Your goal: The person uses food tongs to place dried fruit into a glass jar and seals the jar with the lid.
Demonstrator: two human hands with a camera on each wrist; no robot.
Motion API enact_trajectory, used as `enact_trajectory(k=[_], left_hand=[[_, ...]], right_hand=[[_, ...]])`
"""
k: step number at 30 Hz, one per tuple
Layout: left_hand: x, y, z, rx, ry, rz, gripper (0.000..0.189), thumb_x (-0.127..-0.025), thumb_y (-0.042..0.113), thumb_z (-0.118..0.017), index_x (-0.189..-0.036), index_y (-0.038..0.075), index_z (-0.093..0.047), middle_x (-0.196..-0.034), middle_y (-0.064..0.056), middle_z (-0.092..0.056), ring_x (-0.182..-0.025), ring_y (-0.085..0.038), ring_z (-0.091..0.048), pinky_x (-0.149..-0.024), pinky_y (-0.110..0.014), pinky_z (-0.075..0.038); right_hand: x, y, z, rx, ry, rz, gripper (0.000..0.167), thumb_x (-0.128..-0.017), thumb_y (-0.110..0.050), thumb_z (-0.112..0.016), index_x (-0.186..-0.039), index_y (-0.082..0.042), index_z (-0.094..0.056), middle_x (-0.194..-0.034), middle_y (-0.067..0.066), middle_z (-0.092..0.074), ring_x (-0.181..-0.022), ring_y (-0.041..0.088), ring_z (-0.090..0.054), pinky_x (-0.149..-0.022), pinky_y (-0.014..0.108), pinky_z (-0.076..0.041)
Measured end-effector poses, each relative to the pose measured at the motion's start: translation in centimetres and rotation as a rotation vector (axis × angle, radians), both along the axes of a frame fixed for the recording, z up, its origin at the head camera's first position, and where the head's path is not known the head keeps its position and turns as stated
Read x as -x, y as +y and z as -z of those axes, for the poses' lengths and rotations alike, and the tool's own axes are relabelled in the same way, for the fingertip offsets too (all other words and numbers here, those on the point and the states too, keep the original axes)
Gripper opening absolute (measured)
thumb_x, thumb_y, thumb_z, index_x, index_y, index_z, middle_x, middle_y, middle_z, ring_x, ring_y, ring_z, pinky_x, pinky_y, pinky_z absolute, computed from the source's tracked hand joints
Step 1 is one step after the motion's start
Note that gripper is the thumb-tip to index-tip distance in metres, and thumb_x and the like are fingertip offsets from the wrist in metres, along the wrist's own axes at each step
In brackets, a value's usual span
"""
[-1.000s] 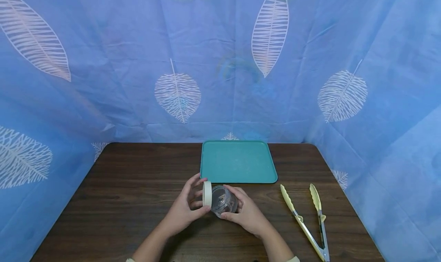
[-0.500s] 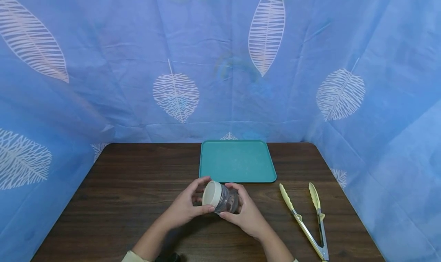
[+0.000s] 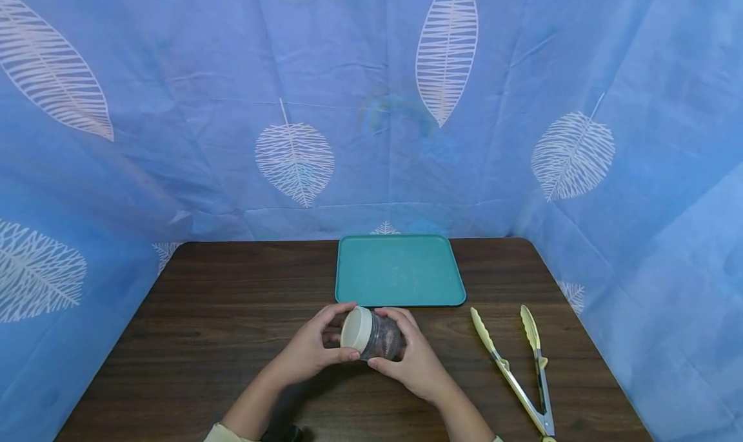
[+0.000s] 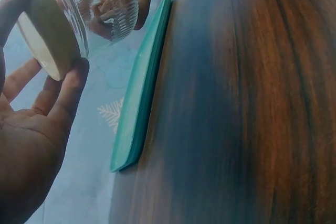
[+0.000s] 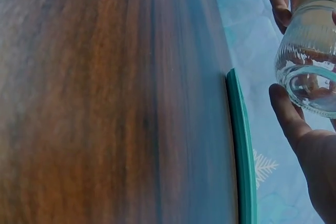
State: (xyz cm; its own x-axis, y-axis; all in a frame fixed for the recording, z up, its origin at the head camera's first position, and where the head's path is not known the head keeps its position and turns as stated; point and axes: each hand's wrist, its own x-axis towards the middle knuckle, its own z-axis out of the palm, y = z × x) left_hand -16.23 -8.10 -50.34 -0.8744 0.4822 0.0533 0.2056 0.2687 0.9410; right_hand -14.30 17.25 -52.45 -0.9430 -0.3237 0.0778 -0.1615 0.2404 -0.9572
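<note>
Over the table's near middle, both hands hold a clear ribbed jar (image 3: 386, 339) tipped on its side, its cream lid (image 3: 356, 329) facing left. My left hand (image 3: 306, 353) grips the lid by its edge, thumb below and fingers above. Around the jar's body curl the fingers and thumb of my right hand (image 3: 419, 366). Brownish bits show through the jar wall (image 4: 113, 1) in the left wrist view. There the lid (image 4: 50, 32) sits at the jar's mouth. In the right wrist view the jar's base (image 5: 315, 90) faces my right hand (image 5: 315, 145).
A teal tray (image 3: 400, 271) lies at the back of the dark wooden table (image 3: 244, 287). Yellow-tipped tongs (image 3: 529, 329) lie spread to the right of my right hand. A blue cloth with white leaf prints (image 3: 348, 74) hangs behind and along both sides.
The lid has gone from standing apart, left of the jar's mouth, to sitting on it. Its top has turned toward the head camera. During the last half second both hands shifted only slightly.
</note>
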Motion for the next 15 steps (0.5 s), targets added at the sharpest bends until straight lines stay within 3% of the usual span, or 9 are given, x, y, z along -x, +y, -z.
enact_trajectory(k=[6,15], left_hand=[[-0.06,-0.18,0.41,-0.024,-0.036,-0.007,0.087,-0.091,0.028,-0.090,-0.164,0.013,-0.045,-0.157,-0.014,-0.054,-0.134,-0.032,-0.059,-0.101,-0.028,-0.061],[-0.17,-0.06,0.69,0.022,-0.040,-0.031,0.088,-0.089,0.030,-0.093,-0.162,0.013,-0.047,-0.152,-0.013,-0.057,-0.125,-0.028,-0.063,-0.096,-0.022,-0.061]], right_hand=[[-0.02,-0.19,-0.10,-0.018,-0.001,0.004,0.081,-0.087,-0.024,-0.094,-0.156,-0.025,-0.052,-0.158,0.006,-0.045,-0.142,0.032,-0.044,-0.103,0.038,-0.056],[-0.25,-0.42,-0.07,-0.005,-0.020,0.018,0.081,-0.085,-0.024,-0.096,-0.154,-0.025,-0.054,-0.156,0.005,-0.046,-0.141,0.033,-0.046,-0.099,0.038,-0.059]])
